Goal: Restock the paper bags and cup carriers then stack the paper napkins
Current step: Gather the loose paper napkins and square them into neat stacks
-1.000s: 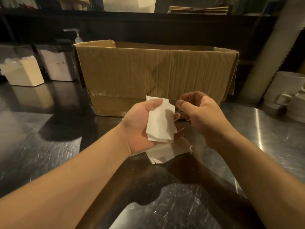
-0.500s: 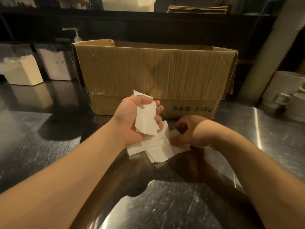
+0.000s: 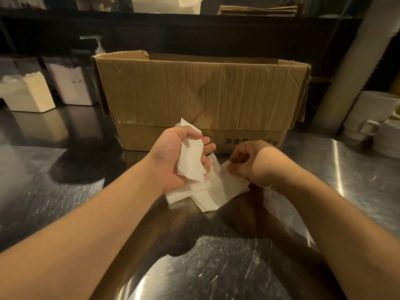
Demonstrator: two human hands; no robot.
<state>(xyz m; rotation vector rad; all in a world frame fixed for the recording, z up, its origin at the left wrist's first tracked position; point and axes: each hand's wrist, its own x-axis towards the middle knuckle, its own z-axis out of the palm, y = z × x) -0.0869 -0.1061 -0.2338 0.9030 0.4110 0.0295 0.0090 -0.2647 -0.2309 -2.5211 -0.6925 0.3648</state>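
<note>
Evidently gathering: left hand (image 3: 173, 158) curled round a small wad of napkins (image 3: 191, 161), kept raised to collect more. Right hand (image 3: 251, 165) pinching the top sheet (image 3: 230, 181) of the loose pile (image 3: 205, 195) on the counter (image 3: 65, 191), just before the cardboard box (image 3: 194, 94).

The scene is dim and warm; glare shines on the scratched metal counter (image 3: 216, 273), dark shadows lie under the arms, and edges bend outward

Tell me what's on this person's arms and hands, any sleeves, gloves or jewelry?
Nothing shows. The left hand and right hand are bare: no gloves, no visible rings. Both forearms are uncovered to the frame's edge, with no sleeves, watch or bracelet.
</note>
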